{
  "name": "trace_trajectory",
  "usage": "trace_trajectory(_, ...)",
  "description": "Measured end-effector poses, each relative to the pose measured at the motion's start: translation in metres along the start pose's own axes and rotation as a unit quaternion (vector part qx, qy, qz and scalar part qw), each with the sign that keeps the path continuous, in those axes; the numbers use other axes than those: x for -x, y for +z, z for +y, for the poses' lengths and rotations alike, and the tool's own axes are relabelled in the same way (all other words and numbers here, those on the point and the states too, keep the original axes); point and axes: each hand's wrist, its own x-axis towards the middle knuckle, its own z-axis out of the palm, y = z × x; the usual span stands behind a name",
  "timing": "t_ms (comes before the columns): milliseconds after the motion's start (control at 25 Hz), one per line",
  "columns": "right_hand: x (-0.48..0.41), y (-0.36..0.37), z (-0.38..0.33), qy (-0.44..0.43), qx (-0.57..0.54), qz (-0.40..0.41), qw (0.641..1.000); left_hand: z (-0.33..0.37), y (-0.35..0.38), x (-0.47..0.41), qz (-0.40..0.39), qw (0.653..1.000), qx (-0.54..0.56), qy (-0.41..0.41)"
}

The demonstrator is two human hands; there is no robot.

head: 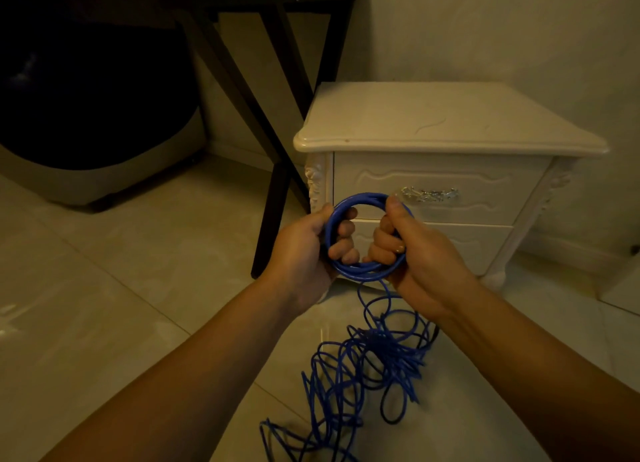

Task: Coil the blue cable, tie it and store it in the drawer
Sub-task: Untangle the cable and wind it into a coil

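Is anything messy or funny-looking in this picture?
Yes. Most of the thin blue cable lies in a tangled heap of loose loops on the pale tiled floor, below the hands. Only a small round coil is tidy, gripped by the left hand and right hand. Nothing looks broken or spilled.
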Motion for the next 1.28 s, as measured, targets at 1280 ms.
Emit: trace_trajectory(1280, 0.005, -0.018, -0.03, -0.005, 0.118, -0.063, 0.991, 0.01, -0.002, -0.003, 0.014, 0.988, -0.132, 0.078)
